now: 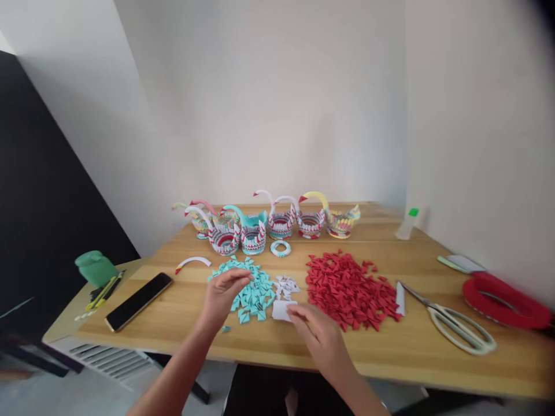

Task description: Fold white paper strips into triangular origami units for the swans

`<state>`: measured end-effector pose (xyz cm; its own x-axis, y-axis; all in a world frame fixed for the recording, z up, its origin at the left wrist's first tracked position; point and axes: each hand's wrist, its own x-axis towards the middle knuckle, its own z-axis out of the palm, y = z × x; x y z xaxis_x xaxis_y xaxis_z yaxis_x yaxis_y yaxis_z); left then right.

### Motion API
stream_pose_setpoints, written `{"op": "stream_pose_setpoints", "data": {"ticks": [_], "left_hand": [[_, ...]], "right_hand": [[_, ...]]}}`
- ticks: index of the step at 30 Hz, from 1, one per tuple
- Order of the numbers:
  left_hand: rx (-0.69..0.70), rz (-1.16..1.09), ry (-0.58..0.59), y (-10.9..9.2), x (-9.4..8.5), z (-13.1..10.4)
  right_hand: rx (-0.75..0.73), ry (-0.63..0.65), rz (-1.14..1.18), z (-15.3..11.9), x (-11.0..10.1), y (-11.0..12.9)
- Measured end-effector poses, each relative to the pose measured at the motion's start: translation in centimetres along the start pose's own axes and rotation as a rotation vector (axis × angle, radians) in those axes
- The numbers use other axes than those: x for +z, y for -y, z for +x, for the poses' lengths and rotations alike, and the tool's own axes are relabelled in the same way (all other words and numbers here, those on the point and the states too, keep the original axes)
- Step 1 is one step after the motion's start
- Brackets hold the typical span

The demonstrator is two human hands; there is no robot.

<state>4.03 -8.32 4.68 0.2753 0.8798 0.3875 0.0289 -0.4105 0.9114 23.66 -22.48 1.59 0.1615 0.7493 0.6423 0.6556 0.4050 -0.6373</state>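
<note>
My left hand [223,294] hovers over the pile of folded turquoise paper triangles [255,297]. Its thumb and fingers are pinched together, and whatever is between them is too small to make out. Near the table's front edge, my right hand [318,335] has its fingertips closed at the edge of a small white paper slip [281,310]. Just behind that slip lies a little heap of white folded paper pieces [285,287]. A large pile of red folded triangles [347,289] spreads to the right of it.
Several folded-paper swans [254,237] line the table's back, with a paper ring [280,248] before them. A curved white neck piece [193,262] and phone [139,301] lie left. Scissors [459,329], a glue bottle [406,225] and a red ring-shaped object [505,303] are right.
</note>
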Motion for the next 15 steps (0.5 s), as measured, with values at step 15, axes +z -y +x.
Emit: {"op": "stream_pose_setpoints", "data": {"ticks": [15], "left_hand": [[0.078, -0.314, -0.013, -1.1, 2.0, -3.9]], "right_hand": [[-0.241, -0.018, -0.039, 4.5, 3.3, 3.1]]}}
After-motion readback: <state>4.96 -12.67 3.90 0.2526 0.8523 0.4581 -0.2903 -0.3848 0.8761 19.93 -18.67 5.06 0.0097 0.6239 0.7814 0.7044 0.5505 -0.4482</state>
